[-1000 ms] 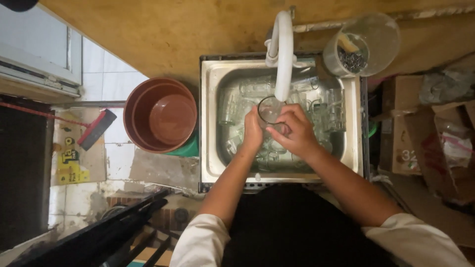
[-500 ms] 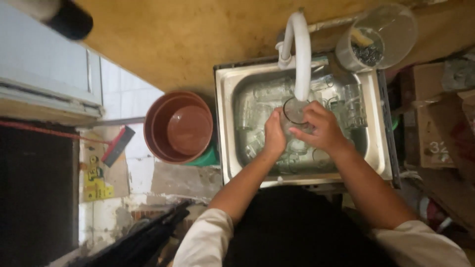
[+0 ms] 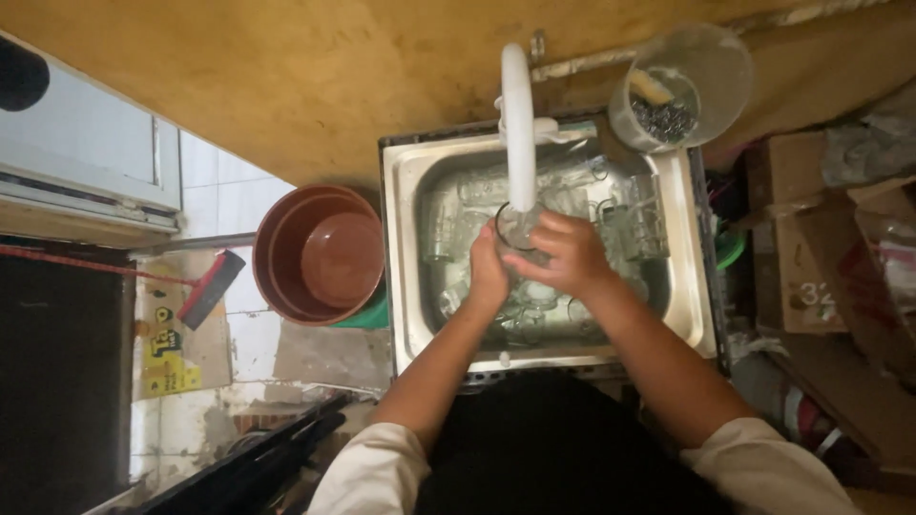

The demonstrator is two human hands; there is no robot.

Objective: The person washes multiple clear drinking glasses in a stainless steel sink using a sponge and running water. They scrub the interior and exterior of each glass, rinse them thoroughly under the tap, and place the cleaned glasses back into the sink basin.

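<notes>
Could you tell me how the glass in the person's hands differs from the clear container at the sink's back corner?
The glass is held by both hands, left hand and right hand, under the white tap; the clear container stands untouched on the sink corner. The glass looks smaller than the container. The glass shows nothing solid inside; the container holds a dark scrubber and a pale piece. Both are see-through and open-topped.

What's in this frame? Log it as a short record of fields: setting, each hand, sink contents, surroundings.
setting: steel sink seen from above, white tap over it
left hand: on the side of a clear glass under the tap
right hand: gripping the same glass
sink contents: many clear glasses, some with handles
left of sink: brown tub
behind sink, right: clear jug holding a scourer
right: cardboard boxes
</notes>
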